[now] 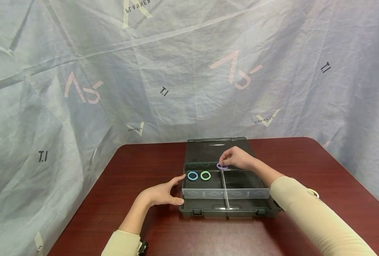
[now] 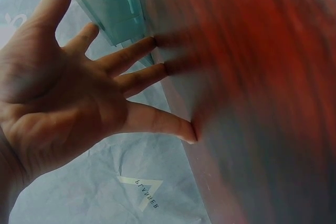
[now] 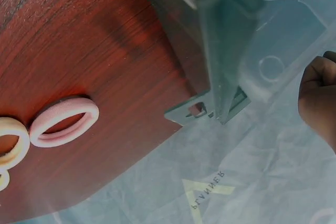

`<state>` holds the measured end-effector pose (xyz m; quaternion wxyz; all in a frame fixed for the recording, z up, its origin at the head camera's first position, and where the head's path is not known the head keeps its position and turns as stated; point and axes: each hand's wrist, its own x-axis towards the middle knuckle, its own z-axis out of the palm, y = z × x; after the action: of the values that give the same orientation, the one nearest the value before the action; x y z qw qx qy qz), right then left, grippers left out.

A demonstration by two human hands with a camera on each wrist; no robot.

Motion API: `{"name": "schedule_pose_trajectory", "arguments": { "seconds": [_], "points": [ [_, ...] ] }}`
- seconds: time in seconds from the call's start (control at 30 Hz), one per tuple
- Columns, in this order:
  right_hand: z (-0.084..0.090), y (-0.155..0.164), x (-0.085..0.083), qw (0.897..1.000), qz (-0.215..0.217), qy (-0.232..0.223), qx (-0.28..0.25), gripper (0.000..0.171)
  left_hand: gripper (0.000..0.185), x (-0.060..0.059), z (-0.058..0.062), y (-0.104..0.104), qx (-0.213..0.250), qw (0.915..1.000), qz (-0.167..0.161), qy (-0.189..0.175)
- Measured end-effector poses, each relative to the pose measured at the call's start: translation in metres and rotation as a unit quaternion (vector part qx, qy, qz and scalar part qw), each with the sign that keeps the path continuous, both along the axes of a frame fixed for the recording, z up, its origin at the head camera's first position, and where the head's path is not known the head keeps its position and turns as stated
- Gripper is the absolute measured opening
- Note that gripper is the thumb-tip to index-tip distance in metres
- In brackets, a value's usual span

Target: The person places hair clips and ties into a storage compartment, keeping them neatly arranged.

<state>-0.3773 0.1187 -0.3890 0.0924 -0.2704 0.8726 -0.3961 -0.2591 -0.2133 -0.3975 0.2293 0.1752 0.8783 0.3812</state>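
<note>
A pink ring and a cream ring lie on the desk beside the open box; a blue ring and a green ring sit in its left compartment. The left hand, fingers spread, rests against the box's left wall. The right hand pinches a purple ring over the divider.

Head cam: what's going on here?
A person sits at a dark red table with an open grey compartment box. The right hand pinches a purple ring over the box's far edge, by the centre divider. The left hand, fingers straight, rests against the box's left side. A blue ring and a green ring lie in the left compartment. The right wrist view shows a pink ring and cream ones on the table.
</note>
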Motion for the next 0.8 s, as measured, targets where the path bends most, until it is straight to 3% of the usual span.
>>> {"name": "schedule_pose_trajectory", "arguments": {
  "seconds": [0.4, 0.8],
  "points": [
    [0.005, -0.018, 0.000, 1.000, -0.002, 0.002, 0.026, 0.008, 0.094, -0.001, -0.003, -0.003, 0.001, 1.0000, 0.001, 0.004],
    [-0.006, -0.027, 0.003, 0.997, -0.010, 0.024, 0.067, 0.006, 0.093, -0.002, -0.003, -0.004, 0.001, 1.0000, -0.005, -0.001]
  ]
}}
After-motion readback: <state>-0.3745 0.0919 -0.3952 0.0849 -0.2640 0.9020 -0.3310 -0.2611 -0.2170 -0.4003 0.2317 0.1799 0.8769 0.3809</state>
